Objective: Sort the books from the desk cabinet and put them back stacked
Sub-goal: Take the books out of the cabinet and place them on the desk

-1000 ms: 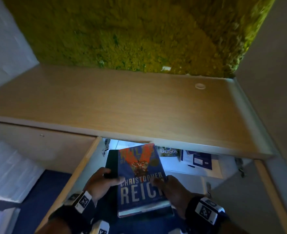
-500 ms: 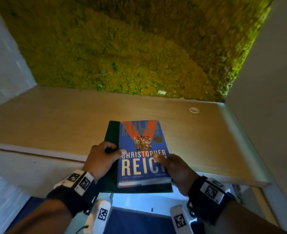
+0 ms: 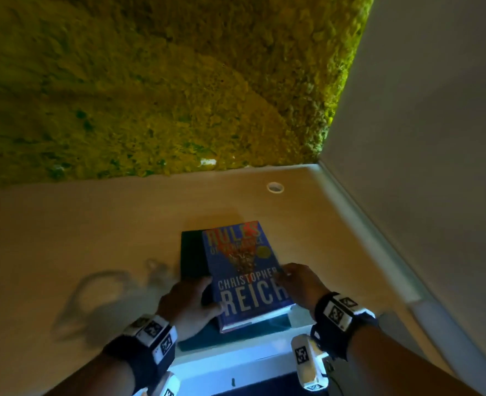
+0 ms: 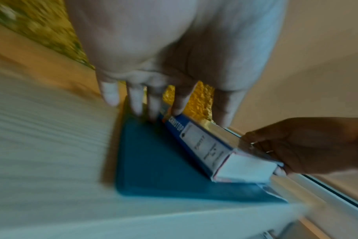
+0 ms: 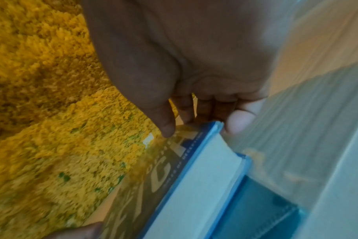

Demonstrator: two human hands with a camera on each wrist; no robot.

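Observation:
A blue hardcover book [image 3: 244, 275] lettered "Christopher Reich" lies on a larger, thin dark green book [image 3: 193, 258]. The pair sits at the front edge of the wooden desk top [image 3: 93, 238], the green book's near end reaching past the edge. My left hand [image 3: 187, 304] holds the stack's left side, thumb on the blue cover, fingers on the green book [image 4: 164, 169] and blue spine [image 4: 204, 145]. My right hand [image 3: 301, 284] pinches the blue book's right edge [image 5: 194, 186], thumb on top and fingers beneath. The wrist views are motion-blurred.
A yellow-green moss wall [image 3: 150, 81] rises behind the desk and a plain grey wall [image 3: 436, 138] closes the right side. A white cable grommet [image 3: 275, 187] sits near the desk's back right. The lit cabinet opening [image 3: 236, 370] lies below the desk edge.
Both hands lifted the two stacked books out of the cabinet, up over the desk edge, and brought them down onto the desk top.

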